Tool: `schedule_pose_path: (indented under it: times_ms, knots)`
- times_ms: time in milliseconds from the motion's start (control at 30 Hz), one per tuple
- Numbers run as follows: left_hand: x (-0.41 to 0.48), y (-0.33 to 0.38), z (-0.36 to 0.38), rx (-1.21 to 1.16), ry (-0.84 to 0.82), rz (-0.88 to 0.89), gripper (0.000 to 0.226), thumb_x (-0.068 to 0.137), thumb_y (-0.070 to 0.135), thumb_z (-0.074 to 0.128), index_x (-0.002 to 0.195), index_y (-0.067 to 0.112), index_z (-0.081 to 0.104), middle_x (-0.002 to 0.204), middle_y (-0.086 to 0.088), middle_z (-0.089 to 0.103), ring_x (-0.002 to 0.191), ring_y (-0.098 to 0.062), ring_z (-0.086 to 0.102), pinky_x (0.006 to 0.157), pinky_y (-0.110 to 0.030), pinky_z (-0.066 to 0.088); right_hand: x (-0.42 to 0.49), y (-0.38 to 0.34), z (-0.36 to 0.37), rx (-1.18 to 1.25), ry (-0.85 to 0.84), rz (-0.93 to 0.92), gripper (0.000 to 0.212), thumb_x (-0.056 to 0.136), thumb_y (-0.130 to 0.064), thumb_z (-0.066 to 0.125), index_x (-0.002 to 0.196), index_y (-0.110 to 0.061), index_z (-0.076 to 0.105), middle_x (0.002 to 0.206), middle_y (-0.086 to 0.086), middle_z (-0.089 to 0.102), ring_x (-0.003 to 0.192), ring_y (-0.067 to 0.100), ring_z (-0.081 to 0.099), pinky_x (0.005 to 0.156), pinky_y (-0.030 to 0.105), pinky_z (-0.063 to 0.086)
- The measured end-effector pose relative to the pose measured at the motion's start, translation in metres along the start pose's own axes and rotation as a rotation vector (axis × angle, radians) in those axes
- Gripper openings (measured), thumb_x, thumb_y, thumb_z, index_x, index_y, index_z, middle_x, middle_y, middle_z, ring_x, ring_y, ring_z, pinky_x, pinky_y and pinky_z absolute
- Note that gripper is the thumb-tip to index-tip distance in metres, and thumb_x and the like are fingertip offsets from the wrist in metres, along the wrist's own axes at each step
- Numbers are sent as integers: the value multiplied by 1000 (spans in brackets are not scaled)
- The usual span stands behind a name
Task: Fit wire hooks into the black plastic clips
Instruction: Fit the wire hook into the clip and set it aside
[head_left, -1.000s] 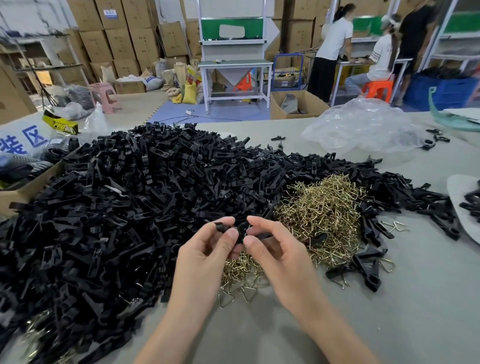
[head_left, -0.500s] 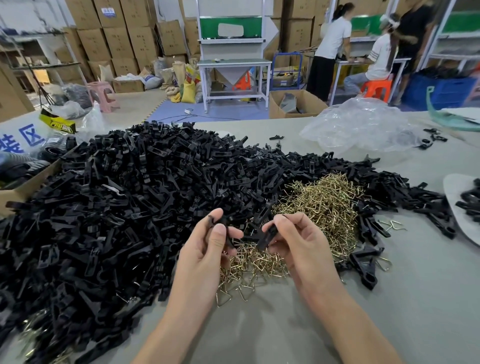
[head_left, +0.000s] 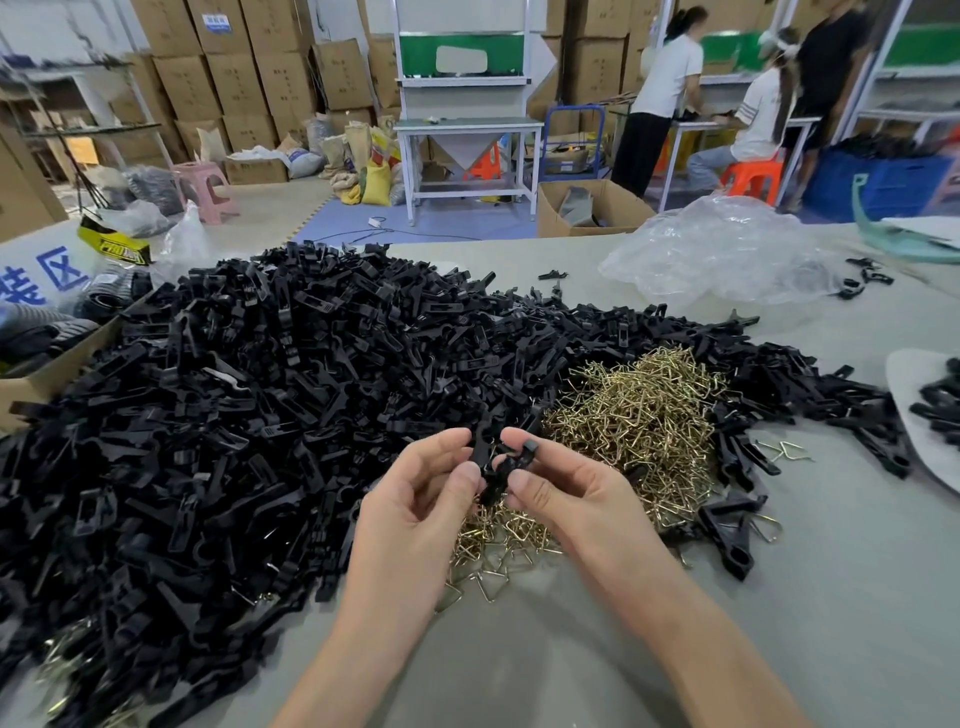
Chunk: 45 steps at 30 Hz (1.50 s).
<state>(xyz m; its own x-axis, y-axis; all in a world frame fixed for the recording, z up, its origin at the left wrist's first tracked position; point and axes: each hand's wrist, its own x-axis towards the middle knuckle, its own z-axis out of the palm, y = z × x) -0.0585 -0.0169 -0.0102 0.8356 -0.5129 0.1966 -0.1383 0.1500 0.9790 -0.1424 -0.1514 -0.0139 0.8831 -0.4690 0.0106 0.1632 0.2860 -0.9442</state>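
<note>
My left hand (head_left: 415, 499) and my right hand (head_left: 566, 488) meet over the near edge of the piles and pinch black plastic clip pieces (head_left: 493, 465) between thumbs and forefingers. The pieces touch each other between my fingertips. A heap of brass wire hooks (head_left: 639, 415) lies just behind and under my hands. A large pile of black clips (head_left: 249, 415) covers the table's left and middle. Whether a hook sits in the held clip is hidden by my fingers.
The grey table (head_left: 831, 597) shows bare at the front right. A crumpled clear plastic bag (head_left: 727, 249) lies at the back right. A cardboard box (head_left: 47, 374) stands at the left edge. People work at benches beyond the table.
My hands drew apart with a black piece in each half a second ago; now they have come back together, with the pieces touching between my fingertips.
</note>
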Motion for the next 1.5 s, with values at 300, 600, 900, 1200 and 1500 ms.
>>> schedule_pose_path:
  times_ms: [300,600,900,1200,1500]
  knots:
    - [-3,-2,3,74,-40,37,26,93,13,67,98,38,74,88,2,76,82,-15,70,74,-20,56,1,2,1,63,-4,-2,30,79,-20,77,108,-25,79,114,6,76,109,19,70,88,26,57]
    - [-4,0,2,117,-63,52,24,95,11,64,97,31,76,92,9,77,88,-11,72,75,-13,53,1,2,0,51,-31,-5,32,77,-21,78,109,-18,79,113,10,76,107,21,71,86,25,58]
    - [-4,0,-1,358,-83,140,26,98,16,59,104,37,72,99,26,72,96,2,67,79,-11,48,0,4,-3,-19,-88,-23,39,77,-29,81,115,-27,76,107,0,74,86,15,69,81,25,57]
    - [-3,-7,-7,557,-42,213,40,102,35,46,141,43,40,114,31,63,78,5,62,67,-14,45,2,4,-2,-9,33,-62,23,78,-25,74,101,-27,79,110,9,76,107,22,71,87,24,56]
    - [5,-20,-17,1130,-227,131,31,95,55,51,123,43,55,119,26,48,121,0,39,100,-21,18,6,-2,-15,83,249,-34,18,88,-15,67,104,-13,73,97,3,78,95,17,73,81,26,60]
